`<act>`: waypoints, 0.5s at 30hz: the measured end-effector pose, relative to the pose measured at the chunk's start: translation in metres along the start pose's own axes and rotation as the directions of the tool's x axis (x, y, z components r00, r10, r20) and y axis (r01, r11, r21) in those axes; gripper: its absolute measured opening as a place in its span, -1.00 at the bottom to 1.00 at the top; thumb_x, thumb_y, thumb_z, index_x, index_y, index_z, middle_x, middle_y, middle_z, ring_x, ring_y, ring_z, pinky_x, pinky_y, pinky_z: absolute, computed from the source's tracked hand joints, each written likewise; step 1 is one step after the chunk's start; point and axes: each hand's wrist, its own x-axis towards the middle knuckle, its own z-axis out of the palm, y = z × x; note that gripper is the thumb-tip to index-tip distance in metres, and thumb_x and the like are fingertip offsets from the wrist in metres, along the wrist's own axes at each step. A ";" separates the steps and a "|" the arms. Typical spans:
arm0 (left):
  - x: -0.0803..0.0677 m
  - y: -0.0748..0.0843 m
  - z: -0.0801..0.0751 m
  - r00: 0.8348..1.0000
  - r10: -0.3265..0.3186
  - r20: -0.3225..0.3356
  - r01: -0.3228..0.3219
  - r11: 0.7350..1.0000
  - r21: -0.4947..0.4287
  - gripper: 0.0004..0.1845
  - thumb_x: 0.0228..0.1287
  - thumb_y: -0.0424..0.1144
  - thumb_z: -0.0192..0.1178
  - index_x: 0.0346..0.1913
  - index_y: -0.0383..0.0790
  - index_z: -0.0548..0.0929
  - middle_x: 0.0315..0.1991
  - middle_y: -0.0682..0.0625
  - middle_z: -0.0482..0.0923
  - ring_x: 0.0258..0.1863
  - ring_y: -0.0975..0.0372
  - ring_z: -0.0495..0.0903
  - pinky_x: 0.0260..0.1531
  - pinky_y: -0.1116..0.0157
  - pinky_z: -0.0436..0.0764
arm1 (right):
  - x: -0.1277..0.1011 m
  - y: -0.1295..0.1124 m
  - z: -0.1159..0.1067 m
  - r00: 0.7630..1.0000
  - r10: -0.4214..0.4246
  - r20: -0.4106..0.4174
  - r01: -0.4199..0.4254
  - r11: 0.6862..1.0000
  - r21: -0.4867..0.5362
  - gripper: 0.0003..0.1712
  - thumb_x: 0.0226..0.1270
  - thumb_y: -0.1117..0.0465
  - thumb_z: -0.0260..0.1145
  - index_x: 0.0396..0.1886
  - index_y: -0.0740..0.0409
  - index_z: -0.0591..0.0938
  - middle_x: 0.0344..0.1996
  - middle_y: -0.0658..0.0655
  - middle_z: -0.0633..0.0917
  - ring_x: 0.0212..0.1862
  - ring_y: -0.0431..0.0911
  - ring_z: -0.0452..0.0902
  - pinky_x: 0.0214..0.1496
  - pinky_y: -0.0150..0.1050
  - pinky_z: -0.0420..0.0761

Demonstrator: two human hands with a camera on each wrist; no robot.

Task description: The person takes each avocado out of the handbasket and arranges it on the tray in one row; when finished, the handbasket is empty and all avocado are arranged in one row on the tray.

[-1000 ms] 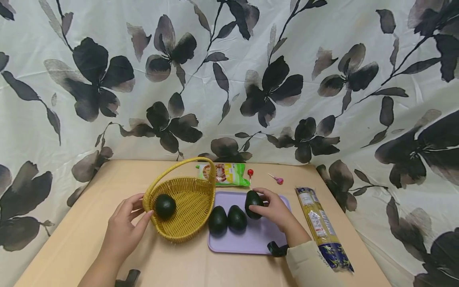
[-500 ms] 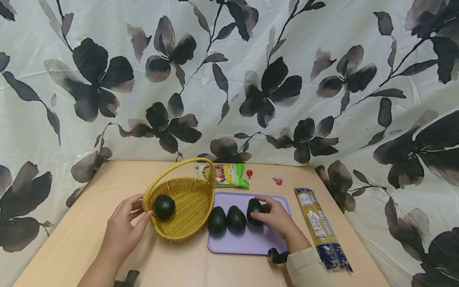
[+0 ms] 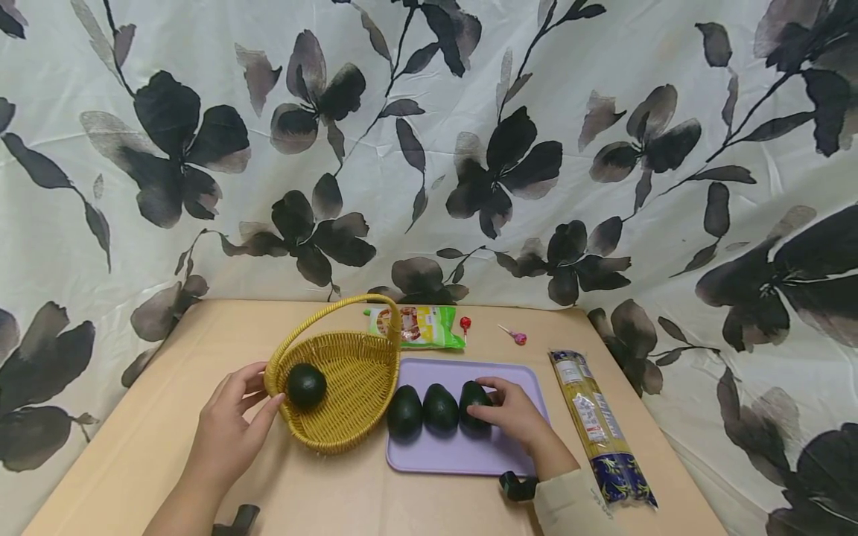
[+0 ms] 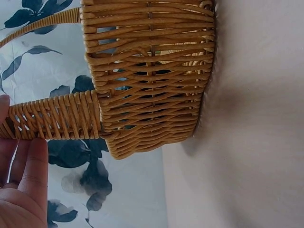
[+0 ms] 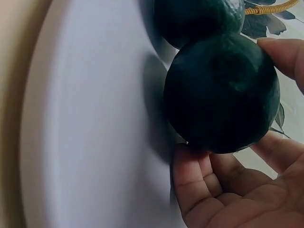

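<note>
On the left, my left hand (image 3: 228, 428) holds the yellow woven basket (image 3: 358, 387) at the base of its handle (image 4: 57, 116), between thumb and fingers. One dark green avocado (image 3: 306, 385) lies inside, against the basket's left side. My right hand (image 3: 521, 418) grips another avocado (image 3: 472, 411) at the purple tray (image 3: 469, 458), the thumb on one side and fingers on the other. Two more avocados, the left one (image 3: 405, 413) and the middle one (image 3: 441, 409), rest in a row beside it. In the right wrist view the held avocado (image 5: 221, 95) overlaps its neighbour (image 5: 197, 19).
Behind the tray lie a green snack packet (image 3: 429, 327), a red lollipop (image 3: 465, 323) and a pink lollipop (image 3: 519, 337). A long pack of spaghetti (image 3: 599, 424) lies to the right. A floral cloth (image 3: 415, 149) hangs behind the table (image 3: 335, 491).
My right hand has brought its avocado lower and toward me on the tray, in line with the other two. The left hand stays on the basket handle.
</note>
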 end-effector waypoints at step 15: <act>0.000 0.001 0.000 1.000 -0.002 0.001 0.002 1.000 -0.004 -0.33 0.08 -0.59 0.47 0.29 -0.30 0.52 -0.01 -0.08 0.59 0.02 0.67 0.42 0.05 0.79 0.52 | -0.005 -0.001 0.003 0.999 0.011 -0.036 -0.014 0.997 -0.078 -0.34 0.14 0.05 0.60 0.24 0.14 0.65 0.03 0.17 0.71 0.04 0.03 0.57 0.04 -0.09 0.76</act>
